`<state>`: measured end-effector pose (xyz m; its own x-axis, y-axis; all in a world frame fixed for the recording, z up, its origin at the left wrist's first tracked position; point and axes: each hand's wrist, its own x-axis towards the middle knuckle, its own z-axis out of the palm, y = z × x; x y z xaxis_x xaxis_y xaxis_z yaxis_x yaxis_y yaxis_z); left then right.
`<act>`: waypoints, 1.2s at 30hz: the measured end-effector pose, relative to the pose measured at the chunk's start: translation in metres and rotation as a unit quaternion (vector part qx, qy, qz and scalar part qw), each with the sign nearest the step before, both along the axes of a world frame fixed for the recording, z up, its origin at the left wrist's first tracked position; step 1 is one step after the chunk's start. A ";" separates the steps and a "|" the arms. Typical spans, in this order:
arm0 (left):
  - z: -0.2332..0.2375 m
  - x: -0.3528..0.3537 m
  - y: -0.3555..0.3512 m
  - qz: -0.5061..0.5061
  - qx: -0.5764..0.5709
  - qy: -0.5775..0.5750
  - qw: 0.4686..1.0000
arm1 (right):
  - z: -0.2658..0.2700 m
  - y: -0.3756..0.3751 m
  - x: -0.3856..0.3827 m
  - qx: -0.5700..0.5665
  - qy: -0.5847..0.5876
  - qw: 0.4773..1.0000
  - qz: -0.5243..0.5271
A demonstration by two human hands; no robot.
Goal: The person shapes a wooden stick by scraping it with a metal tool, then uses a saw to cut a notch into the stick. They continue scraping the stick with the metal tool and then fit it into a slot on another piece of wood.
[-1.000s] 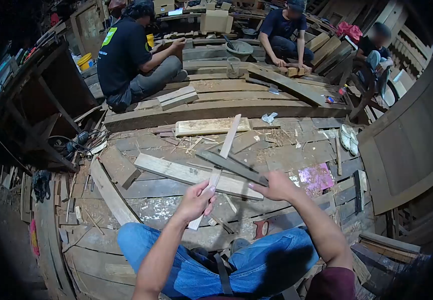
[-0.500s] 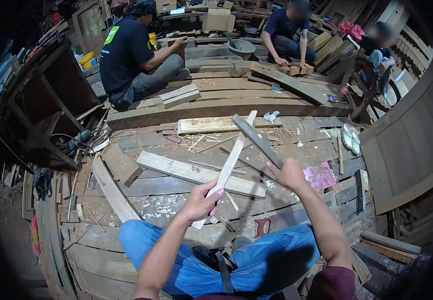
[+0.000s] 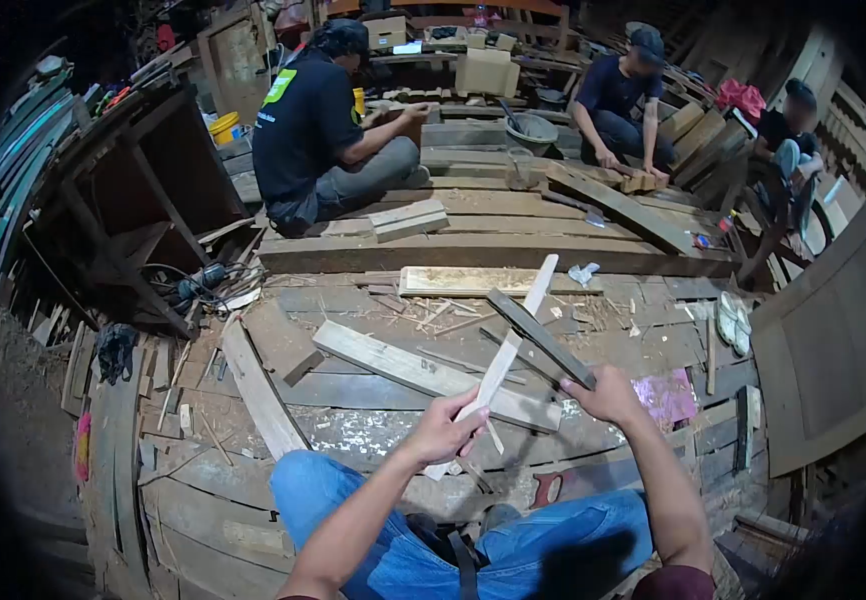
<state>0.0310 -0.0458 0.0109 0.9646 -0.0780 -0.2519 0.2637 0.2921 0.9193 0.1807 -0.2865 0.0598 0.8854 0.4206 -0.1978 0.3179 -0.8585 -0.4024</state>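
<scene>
My left hand (image 3: 448, 430) is closed around the lower part of a thin, pale wooden strip (image 3: 513, 350), which slants up and away to the right. In my right hand (image 3: 605, 394) is the near end of a long, dark flat bar (image 3: 543, 338), blade-like in shape. The bar crosses over the strip below its far tip. Behind them a thick wooden plank (image 3: 383, 362) lies on the floor. A handsaw (image 3: 547, 489) with a reddish handle rests by my right knee.
Wood shavings and offcuts litter the plank floor (image 3: 353, 310). A long beam (image 3: 493, 255) runs across ahead, with a person (image 3: 318, 130) seated beyond it at left and two others at right. A cabinet frame (image 3: 143, 190) stands left, a wooden panel (image 3: 823, 370) right.
The view has turned a little left and up, so the scene sits lower and farther right. The dark bar now crosses the strip slightly nearer my left hand, its face tilted differently.
</scene>
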 end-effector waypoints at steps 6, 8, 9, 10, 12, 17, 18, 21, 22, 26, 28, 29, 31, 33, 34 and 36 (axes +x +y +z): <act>-0.004 0.013 -0.002 -0.003 0.025 -0.014 1.000 | 0.001 0.002 0.011 -0.011 0.018 1.000 -0.021; -0.009 0.020 -0.002 -0.001 0.020 -0.007 1.000 | 0.003 0.006 0.014 0.038 0.008 0.999 0.000; -0.007 0.023 -0.004 0.013 0.011 -0.014 1.000 | 0.002 0.008 0.018 0.039 -0.002 0.999 0.003; -0.004 0.025 -0.004 0.026 0.001 -0.020 0.999 | 0.001 0.010 0.021 0.039 -0.011 0.999 0.007; 0.001 0.030 -0.003 0.033 0.010 0.006 0.999 | -0.007 0.013 0.030 0.023 -0.023 0.999 0.002; 0.042 0.035 -0.001 0.029 0.145 0.059 0.987 | 0.020 0.019 0.015 0.029 -0.032 0.998 -0.039; 0.058 0.034 -0.007 0.039 0.085 0.074 0.993 | 0.032 0.017 0.007 0.054 -0.012 0.997 -0.052; 0.128 0.020 -0.030 0.021 0.092 0.099 0.991 | 0.066 -0.008 -0.010 0.045 0.055 0.995 -0.064; 0.113 0.017 -0.042 0.023 0.021 0.054 0.998 | 0.093 -0.018 -0.017 0.062 0.070 0.993 -0.071; 0.209 0.008 -0.062 -0.027 0.040 0.061 0.997 | 0.210 -0.044 -0.041 0.156 0.007 0.984 -0.085; 0.379 0.008 -0.056 -0.037 0.066 0.140 0.987 | 0.273 -0.059 -0.053 0.213 -0.035 0.974 -0.074; 0.408 0.009 -0.055 -0.047 0.068 0.147 0.986 | 0.305 -0.066 -0.057 0.211 -0.041 0.973 -0.079; 0.464 0.012 -0.048 -0.069 0.133 0.145 0.978 | 0.407 -0.057 -0.053 0.072 0.060 0.986 -0.140; 0.507 0.017 -0.045 -0.062 0.136 0.121 0.981 | 0.450 -0.062 -0.037 0.059 0.072 0.991 -0.100; 0.514 0.017 -0.044 -0.045 0.082 0.113 0.989 | 0.467 -0.059 -0.032 0.057 0.060 0.993 -0.088; 0.542 0.022 -0.046 -0.010 0.120 0.137 0.983 | 0.469 -0.052 -0.017 0.080 0.056 0.991 -0.087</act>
